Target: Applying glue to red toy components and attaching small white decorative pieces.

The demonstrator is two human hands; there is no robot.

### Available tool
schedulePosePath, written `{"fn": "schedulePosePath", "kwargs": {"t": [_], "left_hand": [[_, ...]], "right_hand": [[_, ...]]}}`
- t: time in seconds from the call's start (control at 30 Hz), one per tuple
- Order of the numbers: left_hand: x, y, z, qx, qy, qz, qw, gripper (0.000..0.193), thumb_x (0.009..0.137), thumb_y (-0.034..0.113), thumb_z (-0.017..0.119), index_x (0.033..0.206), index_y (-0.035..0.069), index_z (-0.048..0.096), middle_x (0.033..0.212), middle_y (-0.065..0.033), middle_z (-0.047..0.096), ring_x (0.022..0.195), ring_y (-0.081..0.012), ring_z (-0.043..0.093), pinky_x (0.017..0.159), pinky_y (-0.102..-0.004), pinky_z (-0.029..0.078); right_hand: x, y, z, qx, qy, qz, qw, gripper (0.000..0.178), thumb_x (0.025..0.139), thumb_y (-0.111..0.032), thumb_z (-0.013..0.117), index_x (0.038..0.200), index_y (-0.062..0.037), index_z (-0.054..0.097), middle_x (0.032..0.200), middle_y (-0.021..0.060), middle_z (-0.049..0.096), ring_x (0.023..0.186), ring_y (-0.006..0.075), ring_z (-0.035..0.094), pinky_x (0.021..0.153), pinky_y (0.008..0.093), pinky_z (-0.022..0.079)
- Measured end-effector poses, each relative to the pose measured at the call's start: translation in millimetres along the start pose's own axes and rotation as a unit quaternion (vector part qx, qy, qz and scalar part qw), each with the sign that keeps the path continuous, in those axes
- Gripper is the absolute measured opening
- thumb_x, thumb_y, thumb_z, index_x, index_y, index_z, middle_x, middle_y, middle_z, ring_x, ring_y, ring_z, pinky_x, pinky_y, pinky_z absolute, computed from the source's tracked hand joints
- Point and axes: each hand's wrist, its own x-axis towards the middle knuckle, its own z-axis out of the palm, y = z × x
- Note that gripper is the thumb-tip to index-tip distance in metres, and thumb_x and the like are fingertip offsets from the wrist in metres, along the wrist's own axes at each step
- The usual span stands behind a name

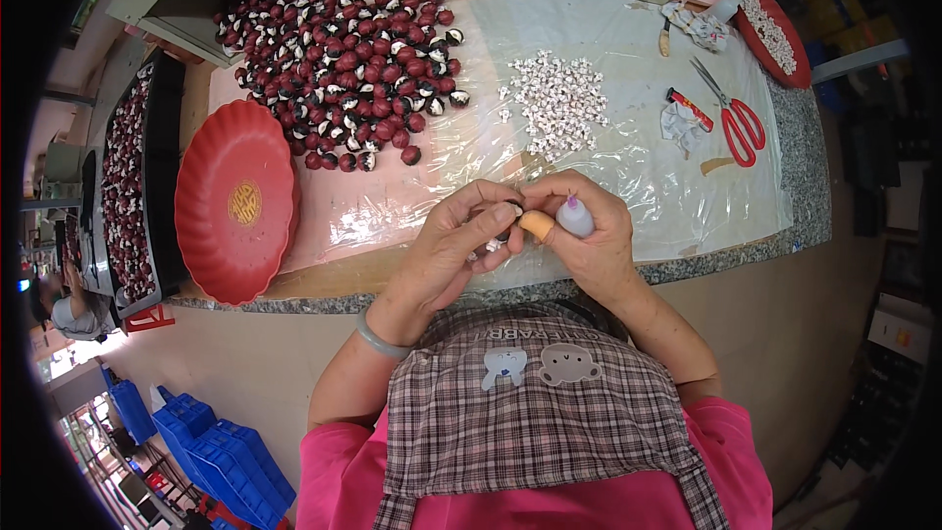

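Close to the table's front edge, my hands meet. My left hand [469, 236] pinches a small dark ball [507, 226], mostly hidden by the fingers. Small white pieces [493, 246] also show at its fingertips. My right hand [599, 240] is closed around a translucent squeeze bottle [575, 220] with a purple tip, pointing up. A tan finger cover [536, 226] sits on a digit of the right hand, beside the ball. Beyond my hands lie a scatter of small white pieces [557, 103] and a big heap of dark red, black and white balls [358, 79].
A red scalloped tray [201, 201] lies at left, next to a black bin [165, 177] of similar pieces. Red-handled scissors [738, 128], a red tube [692, 110] and crumpled tissue stand at right. A red dish [800, 71] of white pieces is at far right. Plastic film covers the table.
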Motion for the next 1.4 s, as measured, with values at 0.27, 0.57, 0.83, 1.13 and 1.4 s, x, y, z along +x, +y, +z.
{"fn": "schedulePosePath", "kwargs": {"t": [0.27,0.57,0.83,1.13,1.4], "left_hand": [[-4.8,2.1,-1.4,-0.154,0.004,-0.031,0.988,0.033,0.096,0.027,0.052,0.119,0.003,0.054,0.088,-0.0039,0.059,0.079,-0.0131,0.058,0.069,-0.0203,0.047],[1.6,-19.3,-26.2,-0.385,-0.207,0.013,0.899,0.037,0.099,0.031,0.047,0.124,0.004,0.05,0.085,-0.0048,0.054,0.073,-0.0134,0.05,0.062,-0.0224,0.043],[-6.9,-6.7,-6.7,-0.264,-0.015,0.001,0.964,0.033,0.096,0.022,0.053,0.125,0.007,0.05,0.098,-0.0083,0.059,0.078,-0.0127,0.056,0.064,-0.0197,0.045],[-7.6,-2.2,-3.7,-0.097,-0.004,0.044,0.994,0.033,0.096,0.021,0.053,0.126,0.006,0.053,0.097,-0.0074,0.062,0.07,-0.0079,0.047,0.056,-0.0175,0.034],[-9.6,-6.8,-0.8,-0.076,0.019,0.037,0.996,0.031,0.094,0.016,0.058,0.122,0.004,0.058,0.094,-0.0042,0.059,0.071,-0.0074,0.049,0.056,-0.0182,0.034]], "right_hand": [[5.1,-10.8,-28.1,0.222,-0.077,0.145,0.961,0.028,0.087,-0.01,0.058,0.11,-0.0058,0.041,0.098,0.0046,0.053,0.077,0.0084,0.049,0.067,0.0218,0.042],[1.2,3.1,-42.7,0.208,-0.018,0.056,0.976,0.025,0.093,-0.015,0.058,0.112,0.0012,0.058,0.101,0.0104,0.054,0.067,0.0109,0.058,0.046,0.019,0.042],[2.4,5.5,-46.2,0.303,0.061,0.104,0.945,0.042,0.085,-0.017,0.07,0.118,-0.0007,0.05,0.085,0.008,0.061,0.06,0.0088,0.055,0.044,0.0179,0.04],[2.2,-9.4,-42.5,0.184,0.077,0.041,0.979,0.048,0.088,-0.027,0.067,0.122,0.0015,0.048,0.095,0.0129,0.062,0.061,0.0099,0.057,0.046,0.0189,0.042],[-6.7,-29.5,-37.4,0.048,0.089,-0.034,0.994,0.042,0.092,-0.02,0.06,0.125,0.0022,0.047,0.095,0.0138,0.062,0.064,0.0109,0.058,0.05,0.0195,0.044]]}}
